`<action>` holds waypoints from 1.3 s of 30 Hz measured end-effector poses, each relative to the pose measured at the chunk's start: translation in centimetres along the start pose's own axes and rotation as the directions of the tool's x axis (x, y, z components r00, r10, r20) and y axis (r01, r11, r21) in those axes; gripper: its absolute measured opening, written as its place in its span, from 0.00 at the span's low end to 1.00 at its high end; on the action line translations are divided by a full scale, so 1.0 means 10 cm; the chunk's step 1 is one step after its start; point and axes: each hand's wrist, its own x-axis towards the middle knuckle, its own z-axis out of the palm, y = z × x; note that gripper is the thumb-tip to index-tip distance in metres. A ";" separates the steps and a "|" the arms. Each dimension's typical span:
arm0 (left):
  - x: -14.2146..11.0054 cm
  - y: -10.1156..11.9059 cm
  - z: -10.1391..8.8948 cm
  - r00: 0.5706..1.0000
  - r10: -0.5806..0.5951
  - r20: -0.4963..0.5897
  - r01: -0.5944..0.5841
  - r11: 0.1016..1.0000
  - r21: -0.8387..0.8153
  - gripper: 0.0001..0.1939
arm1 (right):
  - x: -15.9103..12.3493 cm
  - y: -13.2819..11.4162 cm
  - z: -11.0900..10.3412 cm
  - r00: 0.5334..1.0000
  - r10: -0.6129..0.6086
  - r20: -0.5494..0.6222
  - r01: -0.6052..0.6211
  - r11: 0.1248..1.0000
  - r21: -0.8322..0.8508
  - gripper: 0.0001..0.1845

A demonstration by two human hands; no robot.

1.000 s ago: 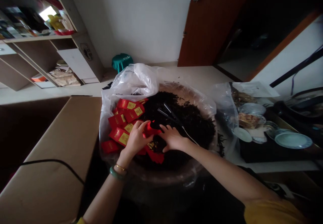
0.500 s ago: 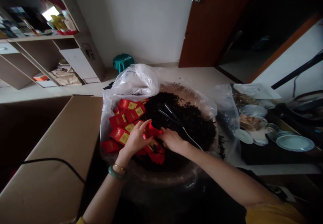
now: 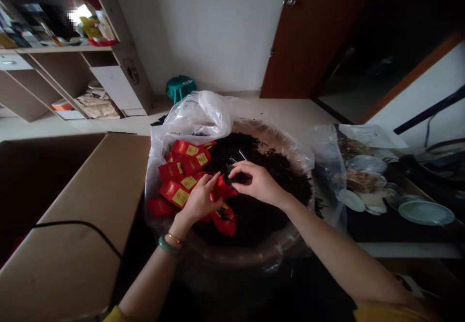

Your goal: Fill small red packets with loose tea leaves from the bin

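Note:
My left hand (image 3: pixel 201 196) is closed on a small red packet (image 3: pixel 225 189), holding it over the basket. My right hand (image 3: pixel 259 181) curls above the packet's mouth with a clump of dark dried leaves (image 3: pixel 232 176) between thumb and fingers. Several red packets with yellow labels (image 3: pixel 179 197) lie heaped left of my left hand. Just below it, one packet (image 3: pixel 224 221) has loose leaves on it. Beyond my right hand show the two shiny tips of a tool (image 3: pixel 242 155); the rest of it is hidden behind the hand.
Dark leaves (image 3: pixel 286 176) fill the round basket, lined with clear plastic (image 3: pixel 203 114). An open cardboard box (image 3: pixel 76 215) stands at left. At right, a low table holds a lid (image 3: pixel 426 211) and a plastic tub (image 3: pixel 363 176). A green-covered bin (image 3: pixel 180 88) is by the wall.
My right hand has moved up and right from the packet's edge, now holding leaves and covering most of the tool. My left hand keeps the packet nearly in place. The view has shifted slightly.

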 end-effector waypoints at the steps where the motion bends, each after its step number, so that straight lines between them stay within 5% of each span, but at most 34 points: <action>1: 0.00 0.00 0.01 1.000 0.001 0.007 -0.001 1.000 0.003 0.36 | -0.01 -0.01 0.04 1.000 -0.021 0.017 0.021 1.000 -0.007 0.11; 10: 0.01 -0.01 0.00 0.999 0.023 0.049 -0.023 1.000 0.006 0.38 | -0.05 0.05 0.13 0.998 -0.010 -0.067 0.000 0.989 -0.147 0.19; 14: 0.00 0.00 0.01 0.998 0.024 0.053 -0.026 0.999 0.038 0.37 | -0.06 0.05 0.15 0.995 -0.068 0.069 0.082 0.974 -0.211 0.10; 18: 0.00 0.00 0.03 0.997 0.032 0.068 -0.035 0.998 0.043 0.37 | -0.07 0.06 0.19 0.970 -0.105 0.217 0.164 0.949 -0.271 0.14; 28: 0.01 0.01 0.01 0.999 -0.021 -0.039 0.022 0.999 0.025 0.36 | -0.02 0.05 0.01 0.997 -0.076 0.002 0.075 0.981 -0.178 0.13; 32: 0.01 0.02 0.03 0.987 -0.099 -0.128 0.100 0.995 0.005 0.35 | -0.03 0.03 -0.07 0.999 -0.003 0.035 0.013 0.959 -0.284 0.11; 36: 0.00 0.05 0.08 0.983 -0.100 -0.154 0.099 0.995 -0.010 0.35 | -0.08 0.03 0.08 0.995 -0.056 0.083 0.085 0.911 -0.403 0.13; 39: 0.00 0.05 0.09 0.989 -0.083 -0.123 0.080 0.996 -0.034 0.37 | -0.12 0.05 0.22 0.987 -0.103 0.126 0.155 0.836 -0.527 0.03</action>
